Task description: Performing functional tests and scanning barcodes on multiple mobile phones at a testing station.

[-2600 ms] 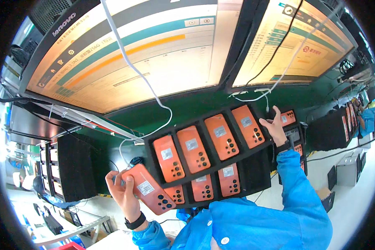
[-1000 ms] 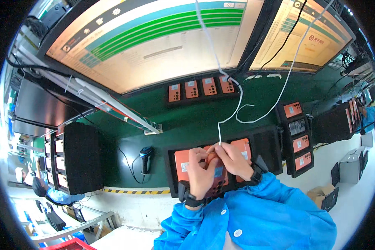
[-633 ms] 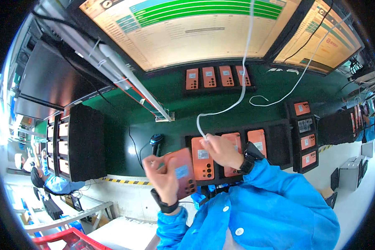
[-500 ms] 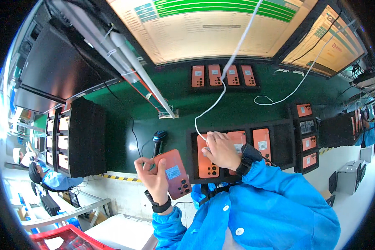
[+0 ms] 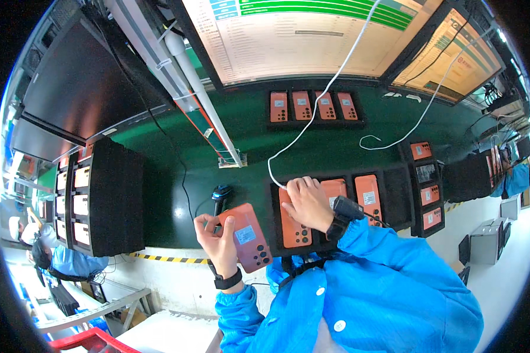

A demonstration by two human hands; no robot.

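My left hand (image 5: 218,240) grips a coral-coloured smartphone (image 5: 257,244), its back with a pale label and dark camera lenses turned up, beside the tray's left edge. Thumb and fingers close on its upper left side. My right hand (image 5: 310,203) reaches over a second coral phone (image 5: 293,230) lying in a black foam tray (image 5: 396,203). Its fingers are bent at that phone's top end, closed at the plug end of a white cable (image 5: 271,167); the plug itself is hidden. Two more phones (image 5: 368,199) lie in the same tray, one partly behind my right wrist.
Another black tray with several phones (image 5: 302,106) lies at the back, below a large monitor (image 5: 294,56). To the right is a tray of devices (image 5: 428,193); a tall stack of black trays (image 5: 115,200) stands left. A handheld scanner (image 5: 220,199) lies near my left hand.
The view has shifted slightly. My left hand still holds the phone, and my right hand stays at the cable's end with its fingers a little more bunched.
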